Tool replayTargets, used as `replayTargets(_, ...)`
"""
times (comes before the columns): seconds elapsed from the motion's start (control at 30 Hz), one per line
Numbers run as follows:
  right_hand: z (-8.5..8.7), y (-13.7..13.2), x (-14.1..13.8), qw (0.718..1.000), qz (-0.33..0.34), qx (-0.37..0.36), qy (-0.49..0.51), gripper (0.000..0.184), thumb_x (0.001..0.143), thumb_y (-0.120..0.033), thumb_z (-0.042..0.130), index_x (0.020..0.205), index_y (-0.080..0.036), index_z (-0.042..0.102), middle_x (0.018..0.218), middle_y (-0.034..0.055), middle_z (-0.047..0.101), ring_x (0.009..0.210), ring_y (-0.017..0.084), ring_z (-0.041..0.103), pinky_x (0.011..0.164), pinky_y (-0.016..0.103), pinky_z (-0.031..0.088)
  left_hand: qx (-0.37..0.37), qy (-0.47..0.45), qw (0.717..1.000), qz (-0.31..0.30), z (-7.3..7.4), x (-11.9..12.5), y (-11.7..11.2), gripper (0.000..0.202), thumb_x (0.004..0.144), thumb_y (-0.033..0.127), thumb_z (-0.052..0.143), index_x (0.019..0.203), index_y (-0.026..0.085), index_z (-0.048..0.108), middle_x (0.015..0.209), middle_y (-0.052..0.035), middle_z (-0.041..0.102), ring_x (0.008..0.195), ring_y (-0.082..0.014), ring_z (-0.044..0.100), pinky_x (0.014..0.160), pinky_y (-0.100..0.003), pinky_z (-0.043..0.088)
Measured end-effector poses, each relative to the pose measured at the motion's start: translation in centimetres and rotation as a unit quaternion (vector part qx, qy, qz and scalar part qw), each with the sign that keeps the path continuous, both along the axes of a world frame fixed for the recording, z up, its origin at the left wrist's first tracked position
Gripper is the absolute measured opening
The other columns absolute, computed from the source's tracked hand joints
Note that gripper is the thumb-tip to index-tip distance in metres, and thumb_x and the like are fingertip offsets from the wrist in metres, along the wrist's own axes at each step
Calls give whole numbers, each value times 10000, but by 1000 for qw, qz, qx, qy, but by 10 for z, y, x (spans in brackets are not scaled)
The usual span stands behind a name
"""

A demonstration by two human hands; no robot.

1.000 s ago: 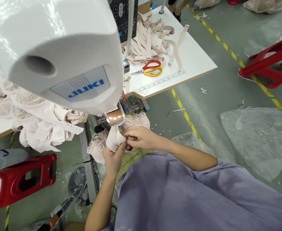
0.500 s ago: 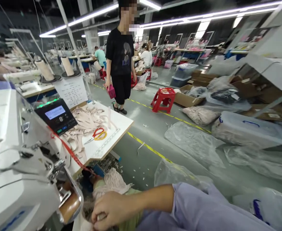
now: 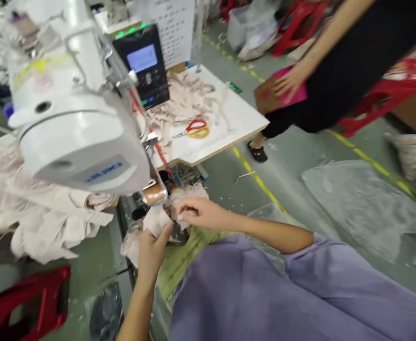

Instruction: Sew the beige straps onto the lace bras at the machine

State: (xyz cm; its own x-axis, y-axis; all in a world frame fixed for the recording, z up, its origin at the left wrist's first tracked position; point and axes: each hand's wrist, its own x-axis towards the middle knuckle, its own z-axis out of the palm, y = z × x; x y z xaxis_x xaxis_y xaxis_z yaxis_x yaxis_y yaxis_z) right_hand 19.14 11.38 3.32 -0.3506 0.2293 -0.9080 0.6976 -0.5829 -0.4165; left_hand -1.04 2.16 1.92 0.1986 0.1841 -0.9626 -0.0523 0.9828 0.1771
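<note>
My left hand (image 3: 153, 248) pinches a piece of pale pink fabric (image 3: 157, 220) between thumb and fingers, just below the end of the white sewing machine (image 3: 87, 142). Opposite it, my right hand (image 3: 204, 213) is closed, its thumb and forefinger pressed together on the fabric's right side. Gathered pale lace (image 3: 198, 191) bunches behind the right fingers. Above my hands a metal guard loop (image 3: 160, 196) juts from the machine. The machine's head hides part of the work area.
Scissors (image 3: 195, 129) with red and yellow handles lie beside pale fabric strips (image 3: 183, 102) on the white tabletop (image 3: 238, 113). A control panel (image 3: 144, 66) stands behind. More cut fabric (image 3: 58, 218) hangs at left, above a red stool (image 3: 26, 303). A person (image 3: 364, 61) carrying a pink box (image 3: 282, 90) is close at right.
My view has swung down and left. My left hand now shows, holding the fabric beside my right hand. The person with the pink box appears much nearer.
</note>
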Motion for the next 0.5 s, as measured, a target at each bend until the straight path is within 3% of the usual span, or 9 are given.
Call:
replayTargets(0.13,7,-2,-5,999,44,20,-15,105,875,-232,584,965,-212,535,750,-58,532,595,102,420,595,233,317,10,-38,998,54,0,0,4,341,796,395,746,1063,185,780,1089,-93,769,1064,-301,672,994,-397,486)
replayTargets(0.23,11,-1,-9,997,70,32,-6,106,860,-188,569,906,-217,478,710,-67,473,596,106,403,598,240,288,36,-39,998,46,4,1,12,284,794,364,747,1022,201,791,1027,-75,777,984,-275,680,967,-369,495)
replayTargets(0.37,11,6,-10,995,93,13,20,104,871,-179,558,904,-215,467,714,-59,503,596,111,421,604,246,292,71,-44,996,8,7,2,16,218,825,342,711,964,193,790,941,-55,769,894,-242,672,865,-318,510)
replayTargets(0.5,7,9,-8,994,104,-7,14,109,882,-216,583,981,-207,539,765,-34,606,630,124,501,622,246,328,49,-55,997,-30,2,2,15,231,829,379,704,881,170,786,808,-39,747,767,-216,651,712,-282,498)
